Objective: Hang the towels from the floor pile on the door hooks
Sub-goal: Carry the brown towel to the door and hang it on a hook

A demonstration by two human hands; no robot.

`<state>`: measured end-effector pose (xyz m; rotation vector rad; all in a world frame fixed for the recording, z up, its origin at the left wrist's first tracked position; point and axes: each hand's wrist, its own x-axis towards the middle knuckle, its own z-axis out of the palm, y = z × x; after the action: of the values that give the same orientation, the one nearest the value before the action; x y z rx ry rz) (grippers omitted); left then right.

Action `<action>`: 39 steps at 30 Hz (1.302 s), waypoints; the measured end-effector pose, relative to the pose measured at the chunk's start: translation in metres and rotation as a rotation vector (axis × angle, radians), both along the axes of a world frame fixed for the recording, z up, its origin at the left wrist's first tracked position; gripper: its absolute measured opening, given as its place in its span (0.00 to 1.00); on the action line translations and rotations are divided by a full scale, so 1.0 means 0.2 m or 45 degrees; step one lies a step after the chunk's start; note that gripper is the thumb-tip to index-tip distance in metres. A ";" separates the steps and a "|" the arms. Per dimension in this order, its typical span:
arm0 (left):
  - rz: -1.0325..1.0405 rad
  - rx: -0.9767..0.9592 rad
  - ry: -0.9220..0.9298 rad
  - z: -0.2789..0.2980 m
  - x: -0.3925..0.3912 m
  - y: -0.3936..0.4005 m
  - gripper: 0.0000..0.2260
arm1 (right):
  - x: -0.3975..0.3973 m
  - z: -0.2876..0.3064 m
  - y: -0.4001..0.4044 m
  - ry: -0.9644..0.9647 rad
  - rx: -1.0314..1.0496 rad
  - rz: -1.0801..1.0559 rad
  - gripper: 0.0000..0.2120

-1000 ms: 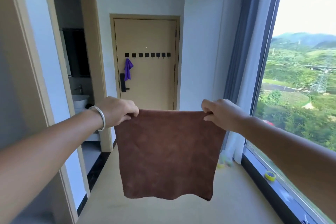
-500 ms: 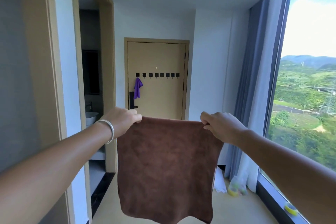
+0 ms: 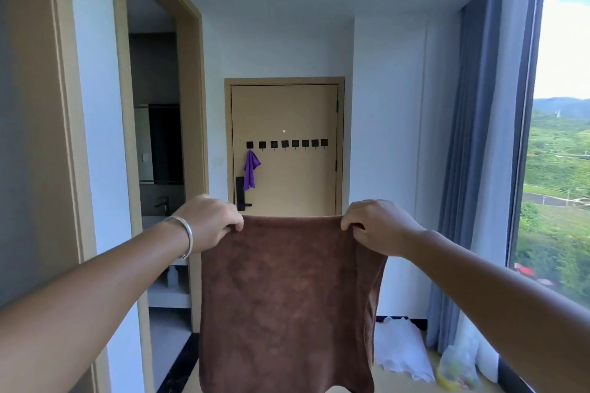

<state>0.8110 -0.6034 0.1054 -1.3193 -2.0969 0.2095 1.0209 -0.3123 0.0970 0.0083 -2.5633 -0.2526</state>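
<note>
Left hand [image 3: 210, 222] and right hand [image 3: 376, 226] each pinch a top corner, spreading the brown towel [image 3: 287, 300] flat, likely readying it for the door hooks [image 3: 295, 143] ahead.

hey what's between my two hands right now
In the head view, the top edge of the brown towel stretches between the left hand and the right hand; each pinches a corner.

Open corridor ahead to door [image 3: 284, 150]. Seven bare hooks [image 3: 295, 143] right of purple towel [image 3: 251, 174] on leftmost hook. Brown towel [image 3: 287, 300] spread across mid-corridor. White bag [image 3: 403, 348] on floor along right wall.
</note>
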 end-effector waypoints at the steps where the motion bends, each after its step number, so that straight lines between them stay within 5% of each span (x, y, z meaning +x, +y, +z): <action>1: -0.006 0.028 -0.003 0.01 -0.05 0.07 0.09 | -0.04 0.01 0.07 0.024 0.015 0.023 0.11; 9: 0.076 0.188 -0.254 0.06 -0.36 0.54 0.12 | -0.42 0.05 0.52 0.134 -0.124 0.083 0.05; 18: -0.015 0.270 -0.185 0.06 -0.91 1.03 0.14 | -0.93 0.02 1.00 0.149 -0.216 0.012 0.10; 24: -0.119 0.189 -0.191 0.02 -1.45 1.33 0.26 | -1.38 0.01 1.29 0.121 -0.202 -0.012 0.10; 39: -0.125 0.183 -0.357 0.05 -2.52 1.84 0.16 | -2.49 0.05 1.82 0.093 -0.224 -0.035 0.11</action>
<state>0.3070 -0.2359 0.1146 -1.4258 -2.2202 -0.1754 0.5229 0.0516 0.1067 -0.0997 -2.5050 -0.0366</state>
